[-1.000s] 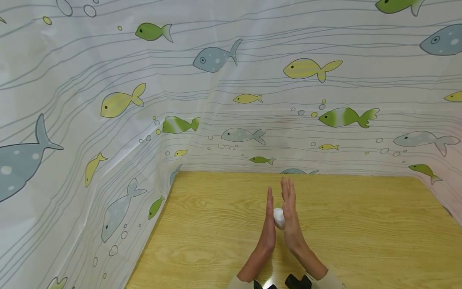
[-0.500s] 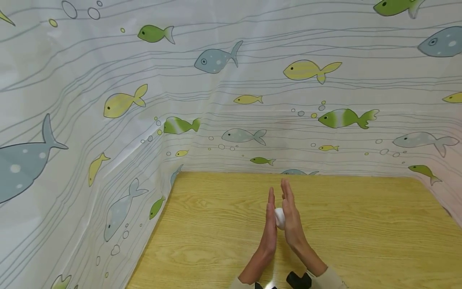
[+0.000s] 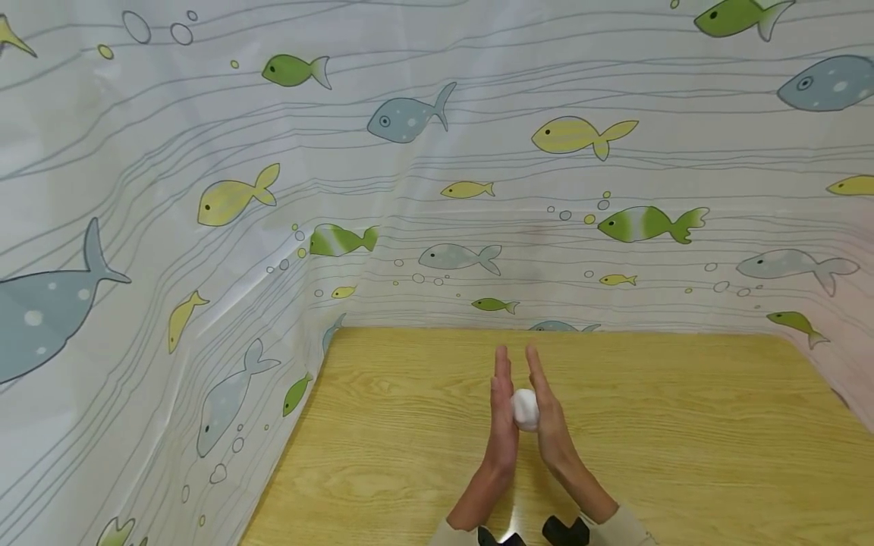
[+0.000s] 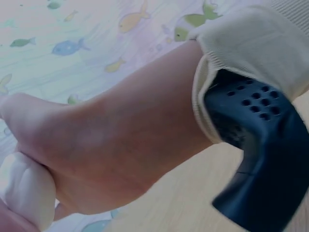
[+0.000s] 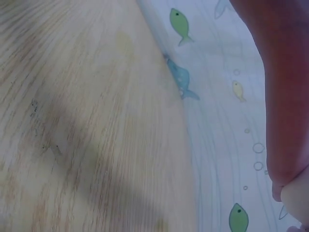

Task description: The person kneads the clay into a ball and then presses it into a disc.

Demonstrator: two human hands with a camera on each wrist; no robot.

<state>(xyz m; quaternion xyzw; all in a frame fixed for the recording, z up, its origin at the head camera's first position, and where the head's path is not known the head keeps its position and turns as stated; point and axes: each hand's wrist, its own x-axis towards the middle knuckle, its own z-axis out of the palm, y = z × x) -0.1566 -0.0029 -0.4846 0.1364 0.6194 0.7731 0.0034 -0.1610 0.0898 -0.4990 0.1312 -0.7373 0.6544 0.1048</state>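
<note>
A white ball, soft-looking like modelling clay or dough [image 3: 525, 410], sits between two facing palms above the table. On its left side my left hand [image 3: 504, 436] touches it, fingers straight and pointing away from me. My right hand [image 3: 554, 436] presses against the other side with its fingers likewise extended. In the left wrist view the white ball [image 4: 30, 188] bulges at the lower left, beside the heel of the left hand [image 4: 87, 154]. Only part of the right hand [image 5: 292, 101] shows in the right wrist view, with a piece of the ball [image 5: 297, 197] under it.
Below the hands lies a wood-grain table [image 3: 396, 455]. A white sheet printed with fish [image 3: 519, 227] rises behind it and along its left and right sides. Dark wrist mounts [image 3: 565, 531] sit at the cream sleeves [image 3: 620, 531].
My left hand has shifted left and the palms stand slightly further apart, so more of the white ball shows. Right fingers have moved a little left and toward me.
</note>
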